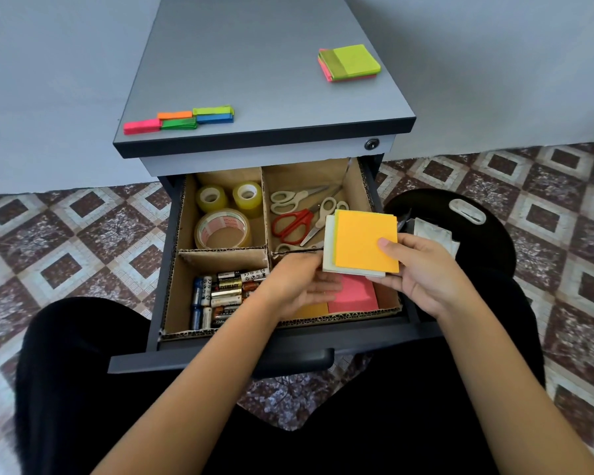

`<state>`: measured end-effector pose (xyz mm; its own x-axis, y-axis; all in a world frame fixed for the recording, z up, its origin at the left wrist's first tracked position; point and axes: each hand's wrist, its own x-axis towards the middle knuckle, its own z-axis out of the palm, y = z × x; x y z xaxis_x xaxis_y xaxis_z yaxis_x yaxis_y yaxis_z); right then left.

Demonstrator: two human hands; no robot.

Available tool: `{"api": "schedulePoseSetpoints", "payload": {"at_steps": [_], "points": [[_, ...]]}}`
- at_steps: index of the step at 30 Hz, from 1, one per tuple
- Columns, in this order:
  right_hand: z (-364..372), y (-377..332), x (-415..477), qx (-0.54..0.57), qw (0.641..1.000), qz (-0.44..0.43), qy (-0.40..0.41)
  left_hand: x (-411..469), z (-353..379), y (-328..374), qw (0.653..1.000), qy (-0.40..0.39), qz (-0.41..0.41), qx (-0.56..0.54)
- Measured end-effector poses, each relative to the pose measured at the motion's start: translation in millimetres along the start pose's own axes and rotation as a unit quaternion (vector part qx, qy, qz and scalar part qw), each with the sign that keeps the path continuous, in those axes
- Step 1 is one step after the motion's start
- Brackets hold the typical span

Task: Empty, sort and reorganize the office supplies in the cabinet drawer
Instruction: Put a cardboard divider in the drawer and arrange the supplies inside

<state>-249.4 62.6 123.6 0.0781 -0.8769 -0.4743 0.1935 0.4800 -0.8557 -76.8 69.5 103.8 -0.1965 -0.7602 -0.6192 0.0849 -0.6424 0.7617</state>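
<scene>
Plain matte black cloth covers the left leg and the right leg, so dark that seams and folds cannot be made out. The left forearm and the right forearm are bare from the bottom edge of the view up to the wrists. The left grip and the right grip are bare too. The right thumb shows a short, trimmed nail.

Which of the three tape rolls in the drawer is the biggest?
The clear roll with red print, in front; the two yellowish rolls behind it are smaller.
</scene>
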Motion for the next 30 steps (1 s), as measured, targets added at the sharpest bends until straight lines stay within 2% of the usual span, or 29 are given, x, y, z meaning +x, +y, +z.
{"api": "schedulePoseSetpoints", "payload": {"at_steps": [2,3,7,13,19,30], "points": [[2.5,0.6,-1.5,-0.003,1.0,0.004,-0.018,-10.3,-5.9,4.2,0.99,-0.023,0.015,-0.138],[4.6,1.4,-2.0,-0.007,1.0,0.006,-0.024,-15.4,-9.0,5.6,0.986,-0.032,0.025,-0.163],[15.0,7.0,-2.0,-0.031,0.999,0.0,-0.039,-27.5,-19.0,1.2,0.99,-0.039,0.07,-0.116],[24.9,15.5,-0.8,-0.174,0.983,-0.049,-0.018,-36.5,-32.4,-7.9,0.99,0.006,0.096,-0.102],[26.2,16.9,-0.6,-0.133,0.99,-0.049,-0.013,-44.1,-46.5,-10.5,0.989,0.027,0.123,-0.083],[35.6,20.7,0.8,-0.154,0.987,-0.031,-0.014,-45.7,-56.7,-15.6,0.988,0.047,0.119,-0.082]]}}
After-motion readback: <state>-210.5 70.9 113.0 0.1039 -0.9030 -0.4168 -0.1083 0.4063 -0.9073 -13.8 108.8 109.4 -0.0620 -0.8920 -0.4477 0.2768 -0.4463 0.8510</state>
